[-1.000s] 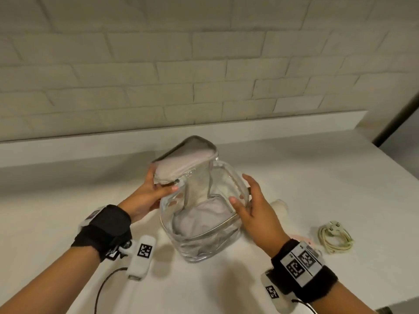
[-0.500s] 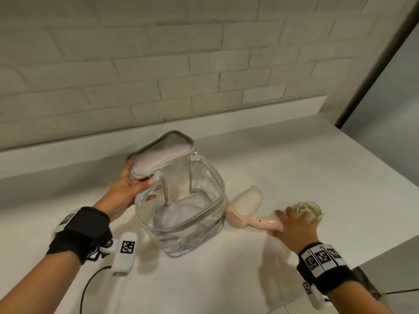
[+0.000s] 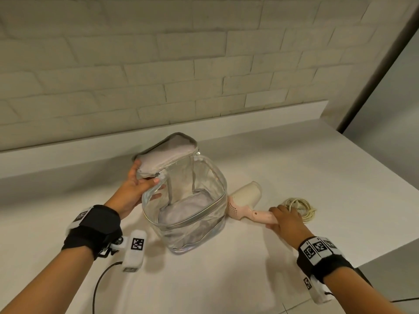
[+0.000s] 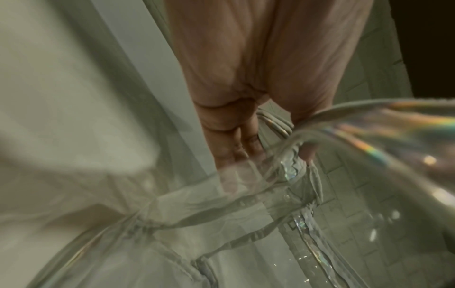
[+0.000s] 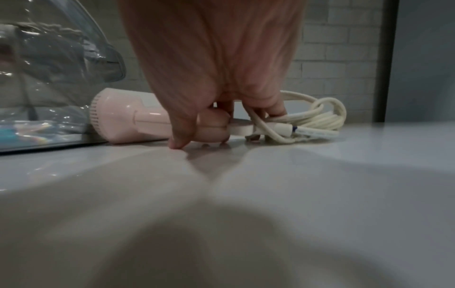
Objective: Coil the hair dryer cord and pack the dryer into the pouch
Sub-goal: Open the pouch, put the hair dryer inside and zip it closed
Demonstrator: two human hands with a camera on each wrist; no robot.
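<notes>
A clear plastic pouch [image 3: 195, 200] with a grey padded lid [image 3: 166, 152] stands unzipped on the white counter. My left hand [image 3: 138, 189] grips the lid and the pouch's rim, holding the flap up; in the left wrist view the left hand [image 4: 246, 136] pinches the pouch [image 4: 246, 204] edge. A pink hair dryer [image 3: 243, 200] lies right of the pouch. My right hand [image 3: 284, 219] curls round its handle; the right wrist view shows the right hand [image 5: 214, 117] over the hair dryer [image 5: 118, 115] handle. The coiled cream cord [image 3: 299, 208] lies just beyond, seen as cord [image 5: 315, 117].
The white counter [image 3: 249, 279] ends in a front edge at the lower right. A raised ledge [image 3: 272, 114] and a pale brick wall run along the back. A black cable [image 3: 97, 288] trails from my left wrist camera.
My right hand left the pouch, reached right and closed round the dryer's handle. The left hand keeps holding the lid up. The head view swung right.
</notes>
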